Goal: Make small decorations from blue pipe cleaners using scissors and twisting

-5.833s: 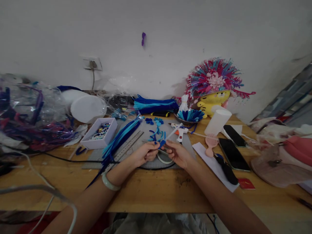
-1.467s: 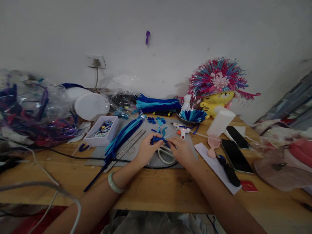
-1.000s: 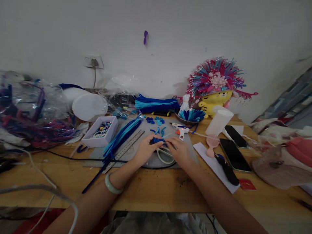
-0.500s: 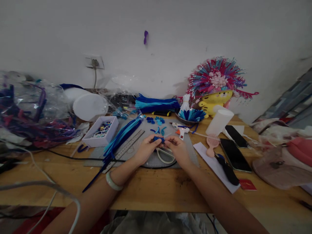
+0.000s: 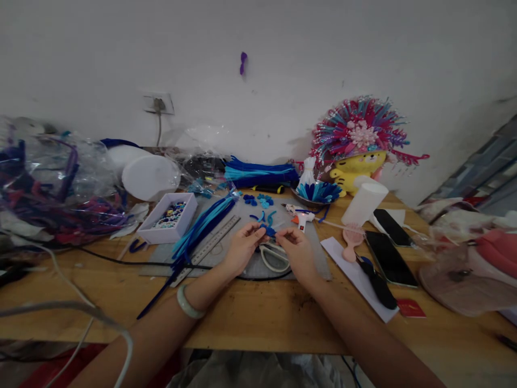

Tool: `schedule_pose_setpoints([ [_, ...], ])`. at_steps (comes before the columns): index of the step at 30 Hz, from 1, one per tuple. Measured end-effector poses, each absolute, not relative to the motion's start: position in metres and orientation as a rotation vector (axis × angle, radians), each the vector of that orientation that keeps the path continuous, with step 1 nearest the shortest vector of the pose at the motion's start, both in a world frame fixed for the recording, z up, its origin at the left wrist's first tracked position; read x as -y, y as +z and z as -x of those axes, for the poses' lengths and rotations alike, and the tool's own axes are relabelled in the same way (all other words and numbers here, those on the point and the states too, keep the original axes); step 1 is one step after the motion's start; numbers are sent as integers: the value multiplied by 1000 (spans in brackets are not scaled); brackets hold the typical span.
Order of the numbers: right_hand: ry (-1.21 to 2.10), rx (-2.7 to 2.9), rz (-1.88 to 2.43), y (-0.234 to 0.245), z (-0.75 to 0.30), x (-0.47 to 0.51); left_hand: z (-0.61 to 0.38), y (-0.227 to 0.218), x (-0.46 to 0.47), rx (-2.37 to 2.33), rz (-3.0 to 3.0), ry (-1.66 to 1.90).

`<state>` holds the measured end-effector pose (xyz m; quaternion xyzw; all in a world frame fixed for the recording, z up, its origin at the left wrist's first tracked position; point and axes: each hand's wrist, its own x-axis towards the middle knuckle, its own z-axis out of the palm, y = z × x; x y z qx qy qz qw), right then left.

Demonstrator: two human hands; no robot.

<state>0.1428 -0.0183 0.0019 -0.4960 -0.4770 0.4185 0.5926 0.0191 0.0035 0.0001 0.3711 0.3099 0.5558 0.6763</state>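
Observation:
Over the grey felt mat [image 5: 319,257] my left hand [image 5: 241,249] and my right hand [image 5: 296,251] meet, fingers pinched. Between their fingertips sits a small blue pipe-cleaner piece [image 5: 268,231], held mostly by the left thumb and forefinger. The right hand's fingertips curl close beside it; what they hold is too small to tell. White-handled scissors [image 5: 274,258] lie on the mat under the hands. A pale bangle [image 5: 186,302] circles my left wrist.
A steel ruler [image 5: 210,247], blue pipe-cleaner bundle [image 5: 204,223], bead box [image 5: 167,217] and glue gun [image 5: 301,216] surround the mat. Right: pink comb [image 5: 350,238], white cylinder [image 5: 363,203], two phones [image 5: 390,257]. A yellow plush with headdress [image 5: 357,151] stands behind. Bags crowd the left.
The hands have lifted slightly off the mat and drawn a little apart; the blue piece, earlier pressed between both hands, now shows at the left fingertips.

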Motion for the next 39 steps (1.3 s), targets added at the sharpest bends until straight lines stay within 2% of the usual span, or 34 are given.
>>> schedule_pose_setpoints([
  [14,919,1224,1167,1,-139,21,-19,-4,-3,-747,-949,1135],
  [22,1131,1419,1159,-5,-149,10,-11,-3,-7,-761,-1056,966],
  [27,1151,1607,1158,-2,-155,12,-5,-1,-10,-803,-1123,857],
  [33,1001,1822,1173,3,-160,15,0,-1,-12,-792,-1165,719],
  [39,880,1960,1158,6,-164,15,-3,-2,-11,-799,-1284,726],
])
